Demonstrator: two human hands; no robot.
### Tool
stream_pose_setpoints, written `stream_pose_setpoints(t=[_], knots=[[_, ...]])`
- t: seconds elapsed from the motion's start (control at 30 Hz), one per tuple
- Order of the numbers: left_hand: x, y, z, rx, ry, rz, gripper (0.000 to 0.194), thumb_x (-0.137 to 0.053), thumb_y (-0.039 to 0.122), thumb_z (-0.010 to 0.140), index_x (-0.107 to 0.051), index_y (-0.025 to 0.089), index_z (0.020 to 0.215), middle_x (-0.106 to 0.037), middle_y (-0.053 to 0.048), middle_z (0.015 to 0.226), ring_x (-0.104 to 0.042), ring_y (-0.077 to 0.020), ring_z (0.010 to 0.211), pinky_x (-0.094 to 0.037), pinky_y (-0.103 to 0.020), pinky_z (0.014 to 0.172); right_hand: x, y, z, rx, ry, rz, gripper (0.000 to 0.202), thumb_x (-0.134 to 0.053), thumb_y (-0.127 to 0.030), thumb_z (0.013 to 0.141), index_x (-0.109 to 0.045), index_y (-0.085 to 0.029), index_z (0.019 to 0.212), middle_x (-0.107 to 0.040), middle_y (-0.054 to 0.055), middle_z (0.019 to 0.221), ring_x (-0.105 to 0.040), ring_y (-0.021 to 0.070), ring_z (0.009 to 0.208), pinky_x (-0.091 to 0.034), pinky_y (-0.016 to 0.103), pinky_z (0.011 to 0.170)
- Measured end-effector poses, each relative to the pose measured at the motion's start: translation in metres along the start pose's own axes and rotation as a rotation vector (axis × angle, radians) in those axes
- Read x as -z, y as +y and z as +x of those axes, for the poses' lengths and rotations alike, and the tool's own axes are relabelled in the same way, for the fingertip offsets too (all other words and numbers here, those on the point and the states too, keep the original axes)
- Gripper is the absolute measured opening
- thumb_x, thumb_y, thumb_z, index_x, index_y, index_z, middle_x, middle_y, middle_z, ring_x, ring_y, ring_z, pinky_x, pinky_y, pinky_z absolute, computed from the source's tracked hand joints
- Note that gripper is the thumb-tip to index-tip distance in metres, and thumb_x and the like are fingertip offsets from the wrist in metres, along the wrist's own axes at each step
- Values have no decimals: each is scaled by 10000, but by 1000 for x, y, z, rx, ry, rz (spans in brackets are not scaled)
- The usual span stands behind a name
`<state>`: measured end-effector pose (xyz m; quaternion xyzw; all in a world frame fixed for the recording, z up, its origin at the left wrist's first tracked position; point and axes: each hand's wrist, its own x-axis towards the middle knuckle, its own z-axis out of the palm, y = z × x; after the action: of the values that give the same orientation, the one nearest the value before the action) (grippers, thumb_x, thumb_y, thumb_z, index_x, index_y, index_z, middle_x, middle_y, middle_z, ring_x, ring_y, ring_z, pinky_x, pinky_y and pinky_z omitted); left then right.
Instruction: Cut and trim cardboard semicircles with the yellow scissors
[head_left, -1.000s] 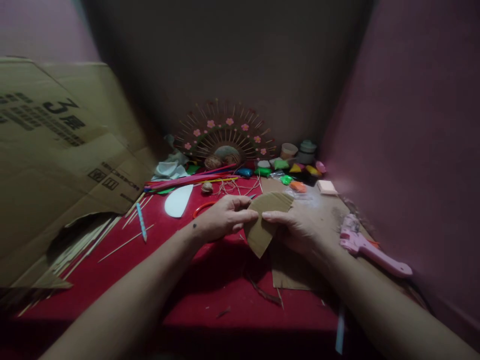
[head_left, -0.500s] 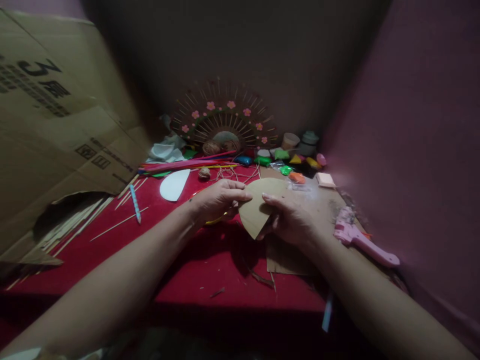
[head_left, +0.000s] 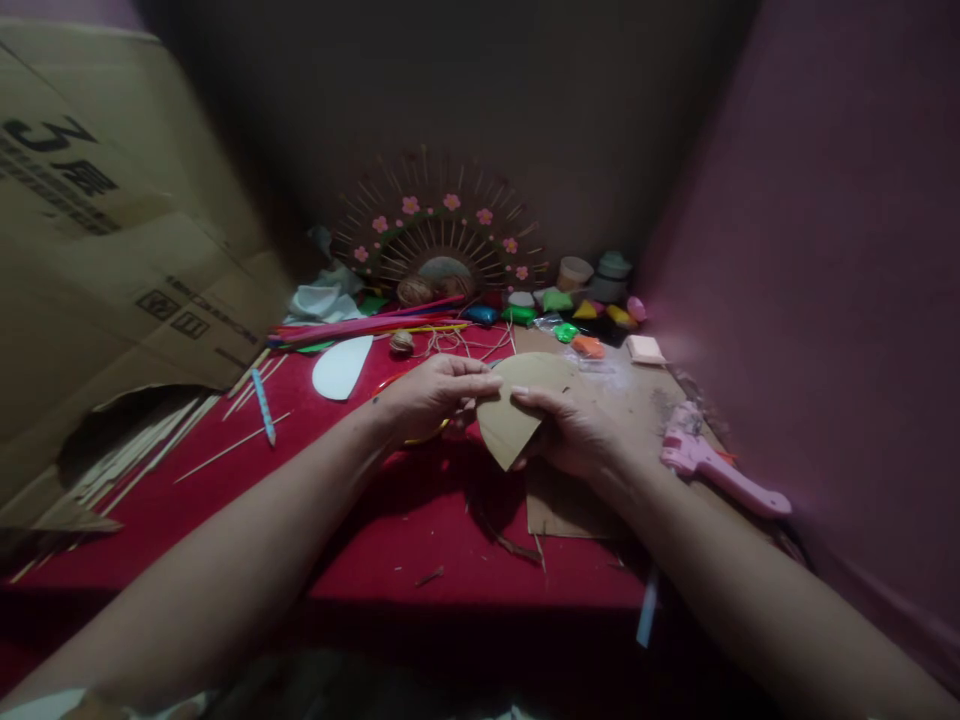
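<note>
Between my two hands is a tan cardboard cutout [head_left: 511,425], rounded along the top with a pointed lower corner. My left hand [head_left: 452,392] pinches its left edge, thumb on the near face. From the right, my right hand [head_left: 574,425] grips the piece with the thumb laid across its face; the other fingers are mostly hidden behind. On the red cloth to the left lies a white cutout [head_left: 343,368] of similar rounded shape. Under my right hand is a flat cardboard sheet [head_left: 559,508]. Something yellow and round-edged [head_left: 429,434] shows partly beneath my left hand.
A large cardboard box [head_left: 150,230] stands at left beside thin sticks [head_left: 150,450] and a blue pencil [head_left: 263,407]. A pink glue gun [head_left: 724,475] lies at right. Behind are a flowered stick fan [head_left: 450,235], pipe cleaners [head_left: 360,328] and clay packets [head_left: 557,300].
The whole view has shifted slightly, so things sit a little further left and up. My right thumb has slid a little leftward on the cardboard cutout; both hands keep their hold.
</note>
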<state>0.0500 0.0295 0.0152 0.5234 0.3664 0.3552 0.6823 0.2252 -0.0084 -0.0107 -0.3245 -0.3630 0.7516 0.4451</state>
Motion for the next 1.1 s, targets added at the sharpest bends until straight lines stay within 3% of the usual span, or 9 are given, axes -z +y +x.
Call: stream_pose_setpoints(t=[0.1, 0.2, 0.3, 0.5, 0.73, 0.8, 0.93, 1.0, 1.1], knots=[[17, 13, 2, -126, -20, 297, 328, -570, 484, 763, -600, 162, 816, -566, -10, 602, -444, -85, 411, -317, -219, 390, 1, -5, 0, 154, 95, 44, 330, -675, -265, 691, -577, -187, 996, -661, 26, 752, -612, 186, 618, -563, 349, 485], [42, 19, 0, -248, 219, 872, 276, -617, 457, 717, -563, 186, 731, -554, -21, 648, -474, -125, 520, -328, -248, 484, 0, -13, 0, 305, 186, 69, 377, -697, -266, 670, -574, -190, 1018, -654, 21, 773, -615, 187, 653, -560, 339, 486], [61, 11, -4, -221, 264, 1319, 275, -702, 401, 604, -508, 207, 614, -508, -27, 657, -445, -159, 579, -286, -281, 546, 0, -19, 0, 378, 222, 135, 380, -697, -260, 658, -573, -197, 1011, -652, -5, 728, -597, 166, 585, -524, 291, 412], [62, -10, -6, -166, 242, 1294, 191, -688, 300, 569, -545, 226, 670, -542, -28, 647, -474, -180, 577, -279, -277, 535, 4, -23, 2, 382, 247, 255, 341, -692, -245, 675, -589, -221, 1000, -687, -29, 735, -630, 173, 617, -563, 380, 589], [56, -5, -11, -128, 482, 1005, 371, -719, 313, 535, -518, 221, 833, -466, 53, 529, -419, -131, 452, -275, -256, 478, 8, -31, 3, 485, 301, 289, 356, -673, -293, 703, -559, -282, 1041, -686, -32, 793, -643, 188, 771, -548, 418, 708], [44, -2, -16, -233, 439, 874, 426, -708, 296, 565, -508, 215, 933, -519, 38, 625, -472, -143, 532, -336, -258, 524, 8, -34, 3, 544, 320, 267, 356, -653, -314, 724, -546, -299, 1063, -682, -21, 845, -633, 187, 818, -543, 419, 731], [7, -5, -28, -371, 231, 742, 184, -544, 264, 742, -528, 213, 918, -580, -13, 767, -526, -154, 629, -400, -266, 577, 8, -37, 2, 639, 341, 209, 330, -614, -343, 755, -534, -324, 1075, -660, -13, 949, -613, 183, 893, -535, 422, 770], [-12, -9, -33, -422, 117, 724, 235, -565, 216, 711, -550, 218, 946, -610, -39, 852, -563, -177, 692, -429, -269, 601, 7, -39, 2, 642, 351, 239, 311, -610, -349, 761, -544, -305, 1062, -652, -7, 947, -609, 177, 887, -532, 419, 790], [-32, -18, -38, -509, 120, 748, 338, -598, 184, 682, -582, 220, 1018, -624, -58, 865, -589, -218, 752, -461, -299, 664, 6, -42, 1, 637, 364, 330, 293, -626, -327, 753, -560, -277, 1034, -650, -10, 909, -610, 163, 833, -527, 419, 815]])
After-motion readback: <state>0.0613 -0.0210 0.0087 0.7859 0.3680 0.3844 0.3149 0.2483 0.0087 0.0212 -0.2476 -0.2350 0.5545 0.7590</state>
